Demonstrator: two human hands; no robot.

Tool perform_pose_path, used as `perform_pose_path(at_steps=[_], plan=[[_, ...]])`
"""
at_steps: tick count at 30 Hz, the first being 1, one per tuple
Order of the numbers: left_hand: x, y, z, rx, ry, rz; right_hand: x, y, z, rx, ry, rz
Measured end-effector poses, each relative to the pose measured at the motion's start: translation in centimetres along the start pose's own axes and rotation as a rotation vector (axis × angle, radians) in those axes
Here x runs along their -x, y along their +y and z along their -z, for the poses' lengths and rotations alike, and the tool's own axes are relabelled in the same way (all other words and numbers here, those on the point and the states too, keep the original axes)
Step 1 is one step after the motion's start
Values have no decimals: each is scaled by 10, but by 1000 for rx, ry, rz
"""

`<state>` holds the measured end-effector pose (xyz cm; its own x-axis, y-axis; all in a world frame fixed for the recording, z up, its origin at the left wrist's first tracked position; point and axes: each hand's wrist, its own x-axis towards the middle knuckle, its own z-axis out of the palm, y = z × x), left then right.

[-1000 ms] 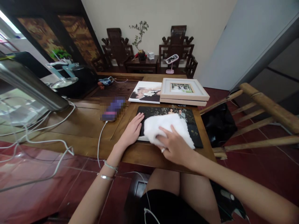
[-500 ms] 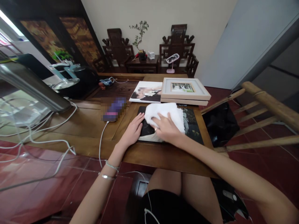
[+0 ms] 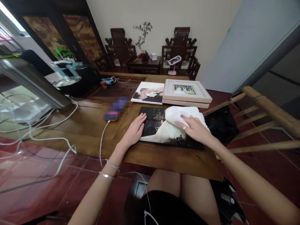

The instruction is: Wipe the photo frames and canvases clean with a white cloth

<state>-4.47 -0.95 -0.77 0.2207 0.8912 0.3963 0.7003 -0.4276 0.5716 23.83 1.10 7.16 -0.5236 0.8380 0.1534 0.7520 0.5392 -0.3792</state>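
Note:
A dark photo panel (image 3: 161, 131) showing a pale, gown-like shape lies flat on the wooden table in front of me. My right hand (image 3: 193, 128) presses a white cloth (image 3: 185, 115) onto its right part, with the fingers bent into the fabric. That cloth hides the panel's upper right area. Resting at the panel's left edge is my left hand (image 3: 136, 128), its fingers stretched out and touching the border, with nothing held.
Behind the panel lie a white-edged photo print (image 3: 148, 92) and stacked light wood frames (image 3: 187, 91). A phone (image 3: 116, 108) on a white cable is to the left. A wooden chair (image 3: 262, 118) stands at right, a metal container (image 3: 35, 81) far left.
My right hand has slid the white cloth to the right across the panel, uncovering its middle and the pale shape. My left hand stays at the left edge.

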Motion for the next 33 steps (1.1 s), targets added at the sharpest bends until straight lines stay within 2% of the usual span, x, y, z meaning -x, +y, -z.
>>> perform_pose_path(at_steps=[2,4,7,11,14,18,20,22,24,26,27,29,33], plan=[[0,2,1,9,13,0,-19,-3,-13,61,42,25],[0,5,3,38,48,-3,-35,-16,-28,105,43,67],[1,9,9,157,110,-22,-48,-43,-46,114,-46,217],[2,7,12,371,235,-1,-40,-66,-52,50,-205,530],[1,7,9,300,281,49,-21,-67,-42,-27,-246,624],[1,9,4,108,163,23,6,-52,-18,-86,-253,558],[1,9,3,53,100,1,12,-39,-4,-72,-175,441],[0,8,2,15,46,-14,8,-25,8,-72,22,259],[0,8,1,-5,8,-22,-6,-14,15,-85,300,70],[0,7,1,-21,-13,-19,-27,-12,16,-80,500,-18],[0,7,1,-27,-19,-16,-39,-14,14,-60,529,-14],[-1,7,1,-36,-21,-13,-64,-26,4,8,444,59],[0,6,2,-30,-13,-14,-105,-61,-26,187,92,221]])
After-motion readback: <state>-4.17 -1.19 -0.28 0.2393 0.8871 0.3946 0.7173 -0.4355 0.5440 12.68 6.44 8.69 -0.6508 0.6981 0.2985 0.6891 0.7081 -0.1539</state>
